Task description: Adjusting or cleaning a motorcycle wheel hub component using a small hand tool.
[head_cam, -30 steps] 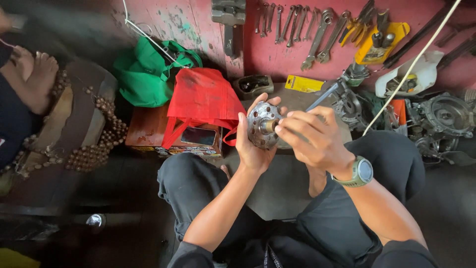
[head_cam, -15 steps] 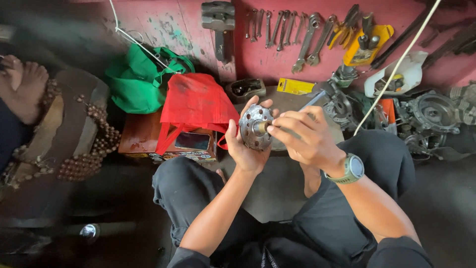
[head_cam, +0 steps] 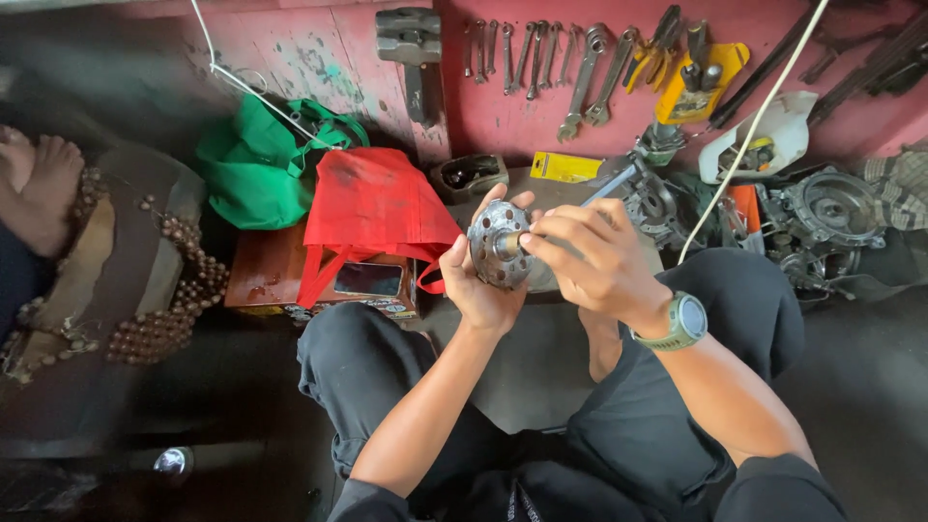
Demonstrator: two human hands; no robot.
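You sit on a dark, grimy workshop floor [head_cam: 870, 406] against a red painted wall [head_cam: 503, 106], with the work raised to chest height over your knees. The round, silver-grey metal disc with holes around its face [head_cam: 495, 244] stands on edge between your two hands, probably so that its face turns toward you and the centre can be reached. Your left hand [head_cam: 478, 280] cups it from behind and below, thumb up along the near rim and fingers curled around the back. Your right hand [head_cam: 590, 256] comes in from the side, its fingertips [head_cam: 527, 239] pinched together on a small brass-coloured piece at the hub. How that piece seats is covered by your fingers, and the disc's back is hidden by your left palm. A slim metal rod [head_cam: 611, 184] sticks out beyond your right hand; whether you grip it or it lies behind cannot be told. Just left, a red cloth bag [head_cam: 372, 208] slumps over a brown box [head_cam: 266, 275], with a green bag [head_cam: 256, 174] behind. Spanners [head_cam: 580, 82] lie in a row along the wall, and grey engine casings [head_cam: 831, 213] crowd the right, partly cut off. A bare foot [head_cam: 43, 184] at the left belongs to another person, mostly out of frame.
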